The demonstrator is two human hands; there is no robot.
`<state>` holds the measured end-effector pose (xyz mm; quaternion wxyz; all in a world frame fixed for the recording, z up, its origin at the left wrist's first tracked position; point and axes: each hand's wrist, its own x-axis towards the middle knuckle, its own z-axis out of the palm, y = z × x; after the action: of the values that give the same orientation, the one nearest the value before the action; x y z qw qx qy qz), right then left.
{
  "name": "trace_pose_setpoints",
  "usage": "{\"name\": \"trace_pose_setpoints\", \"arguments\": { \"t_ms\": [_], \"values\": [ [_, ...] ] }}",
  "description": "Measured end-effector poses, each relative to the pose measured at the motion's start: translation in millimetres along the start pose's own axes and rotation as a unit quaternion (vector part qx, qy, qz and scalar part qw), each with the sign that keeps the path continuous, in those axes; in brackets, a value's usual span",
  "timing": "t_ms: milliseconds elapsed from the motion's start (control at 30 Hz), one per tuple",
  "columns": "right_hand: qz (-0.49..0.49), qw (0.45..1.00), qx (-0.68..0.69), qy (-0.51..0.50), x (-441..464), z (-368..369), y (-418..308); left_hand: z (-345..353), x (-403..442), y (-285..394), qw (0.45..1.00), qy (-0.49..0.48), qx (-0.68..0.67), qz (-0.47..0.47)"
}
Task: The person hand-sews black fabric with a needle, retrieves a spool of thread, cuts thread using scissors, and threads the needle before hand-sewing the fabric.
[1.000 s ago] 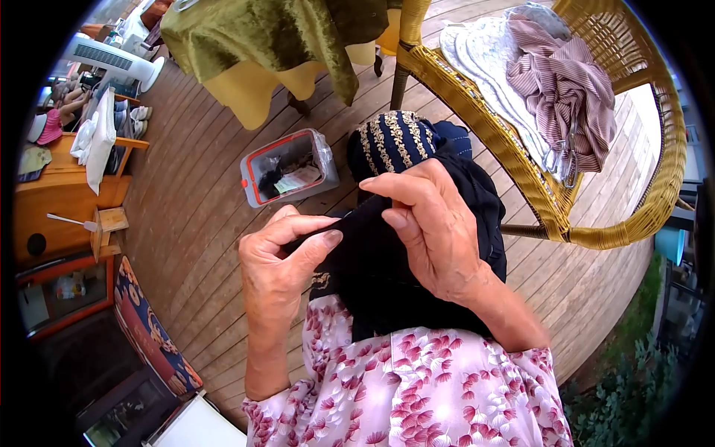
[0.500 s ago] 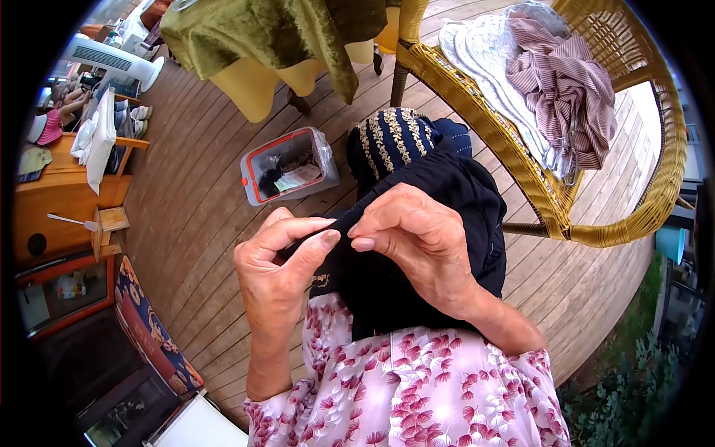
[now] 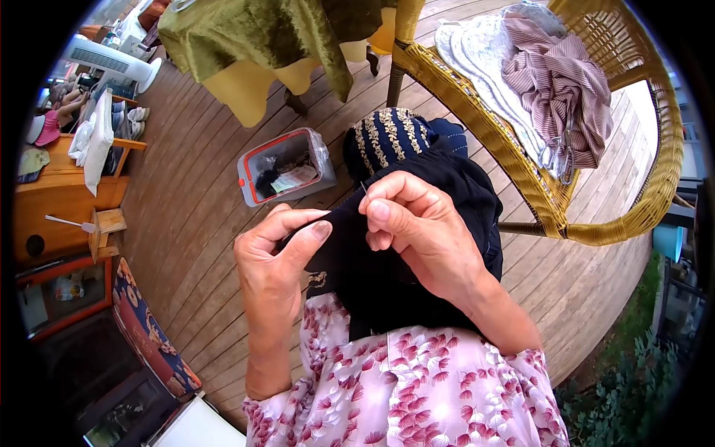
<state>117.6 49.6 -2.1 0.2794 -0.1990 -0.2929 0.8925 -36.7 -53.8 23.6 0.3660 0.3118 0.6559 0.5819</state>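
A black garment [image 3: 387, 279] lies across my lap in loose folds. My left hand [image 3: 279, 246] pinches its upper edge between thumb and fingers. Just to the right, my right hand [image 3: 417, 223] is closed in a pinch, a little apart from the cloth edge. A thin needle [image 3: 363, 186] sticks up from its fingertips; any thread is too fine to make out. Beyond the garment, dark blue cloth with gold floral stripes [image 3: 389, 138] covers my knee.
A grey bin with a red rim [image 3: 242, 160] stands on the wooden deck [image 3: 186, 246]. At the right, a wicker chair [image 3: 477, 119] bears a striped pinkish cloth [image 3: 562, 89] and white cloth. A table with a green velvet cloth [image 3: 246, 37] is ahead. Wooden furniture [image 3: 67, 186] lines the left.
My right hand has moved slightly up and right, away from my left fingertips, and turned so the needle shows. My left hand keeps its pinch on the cloth.
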Motion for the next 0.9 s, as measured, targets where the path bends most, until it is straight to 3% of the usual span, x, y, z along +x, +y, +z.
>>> {"name": "trace_pose_setpoints", "arguments": {
  "t_ms": [133,600,733,900],
  "values": [
    [0.023,0.999,0.021,0.007,3.7,-2.7,-5.6,0.6,1.3,-0.7,0.999,-0.007,-0.051,-0.015],
    [0.022,0.999,0.036,-0.013,4.4,-1.2,-12.5,-0.2,2.4,-1.7,0.999,-0.011,-0.044,-0.015],
    [-0.068,0.984,-0.165,0.006,-2.4,2.6,-5.8,0.1,2.3,-0.1,1.000,-0.006,-0.007,0.005],
    [-0.122,0.945,-0.303,0.013,-8.1,7.4,-1.5,3.8,0.1,7.1,0.998,0.001,0.060,0.034]
  ]
}}
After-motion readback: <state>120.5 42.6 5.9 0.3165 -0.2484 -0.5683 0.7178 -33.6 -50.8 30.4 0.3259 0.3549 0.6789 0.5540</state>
